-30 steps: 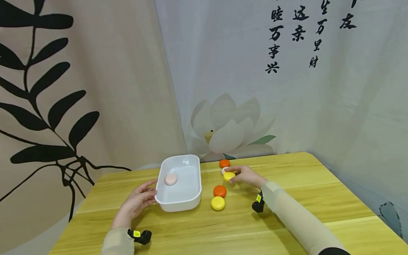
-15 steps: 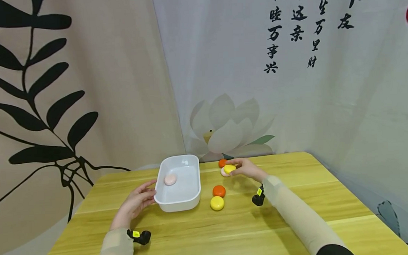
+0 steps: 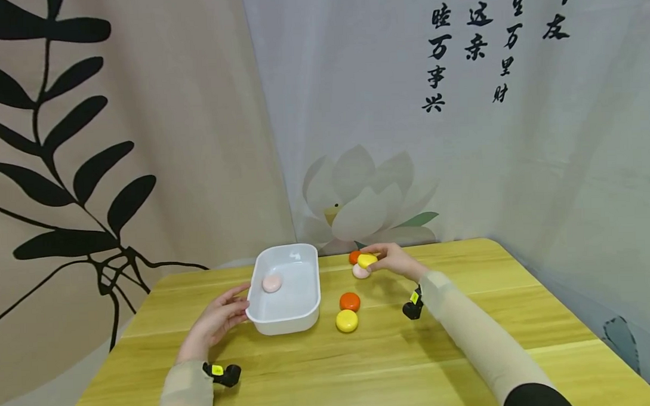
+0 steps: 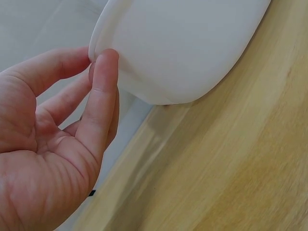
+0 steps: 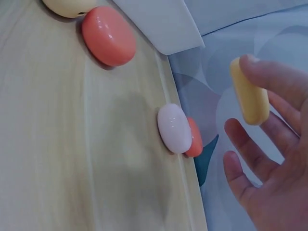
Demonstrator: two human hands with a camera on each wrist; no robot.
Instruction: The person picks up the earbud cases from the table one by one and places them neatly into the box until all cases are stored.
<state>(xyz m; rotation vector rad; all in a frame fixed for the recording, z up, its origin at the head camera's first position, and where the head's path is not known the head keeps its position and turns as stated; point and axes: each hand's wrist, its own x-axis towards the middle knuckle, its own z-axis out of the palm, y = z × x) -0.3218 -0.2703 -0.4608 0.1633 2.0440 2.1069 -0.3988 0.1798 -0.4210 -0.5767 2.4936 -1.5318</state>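
Observation:
My left hand [image 3: 218,319] is at the left side of a white rectangular tub [image 3: 310,314]. In the left wrist view, its thumb and fingers pinch the tub's rim [image 4: 103,29]. Inside the tub lies one pale pink rounded disc [image 3: 271,283]. At the back of the table my right hand [image 3: 396,262] pinches a glossy yellow rounded disc [image 3: 367,260] between thumb and finger. In the right wrist view this yellow disc [image 5: 250,94] is on edge, with the other fingers spread apart. Below it, another pink disc [image 3: 361,271] sits beside an orange disc [image 3: 354,257].
Nearer on the wooden table [image 3: 288,377], an orange disc [image 3: 350,302] and a second yellow disc [image 3: 347,321] lie right beside each other, to the right of the tub. A printed cloth [image 3: 354,106] hangs behind the table's back edge.
My right hand has picked up the yellow disc and moved it slightly back and up, leaving the pink disc beneath in fuller view. The left hand and tub stay put.

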